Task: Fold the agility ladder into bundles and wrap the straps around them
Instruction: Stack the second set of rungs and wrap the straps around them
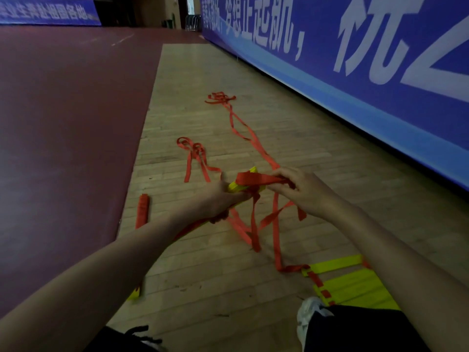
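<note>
A person crouches on a wooden floor [203, 275] beside a long blue banner [368, 102] printed with large white characters. Out in front of them, a short way out from the banner's foot, the left hand [218, 203] grips a bundle of yellow rungs [234, 187], fingers curled round its near end. The right hand [303, 190], on the banner side of the bundle, pinches a red strap [256, 177] that is drawn flat across the top of the rungs. More of the strap hangs beneath both hands and trails in loose loops over the boards, running alongside the banner into the distance. Nearer the person, still close to the banner, a second set of yellow rungs [355, 283] lies flat beside a white shoe [311, 313]. On the side away from the banner, a small red roll [142, 210] rests at the edge of a maroon mat [63, 135].
</note>
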Action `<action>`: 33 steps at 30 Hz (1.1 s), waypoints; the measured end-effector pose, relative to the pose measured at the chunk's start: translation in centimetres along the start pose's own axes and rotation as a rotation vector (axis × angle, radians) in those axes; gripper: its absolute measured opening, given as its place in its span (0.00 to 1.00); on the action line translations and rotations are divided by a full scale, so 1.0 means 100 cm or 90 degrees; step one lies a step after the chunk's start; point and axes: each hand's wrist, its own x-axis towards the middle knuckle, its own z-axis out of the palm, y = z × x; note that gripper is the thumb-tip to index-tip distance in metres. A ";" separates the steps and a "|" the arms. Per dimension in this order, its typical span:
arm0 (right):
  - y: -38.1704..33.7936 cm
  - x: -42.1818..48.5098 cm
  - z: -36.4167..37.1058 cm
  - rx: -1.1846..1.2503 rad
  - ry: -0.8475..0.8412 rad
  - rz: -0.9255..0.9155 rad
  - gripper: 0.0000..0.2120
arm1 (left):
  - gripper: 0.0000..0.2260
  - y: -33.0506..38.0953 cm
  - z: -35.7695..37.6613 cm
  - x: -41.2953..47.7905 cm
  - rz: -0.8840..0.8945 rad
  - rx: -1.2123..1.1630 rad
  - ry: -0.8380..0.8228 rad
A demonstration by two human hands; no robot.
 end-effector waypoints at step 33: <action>-0.029 0.019 0.081 0.274 0.138 0.301 0.31 | 0.14 -0.002 -0.024 -0.007 0.036 0.321 0.175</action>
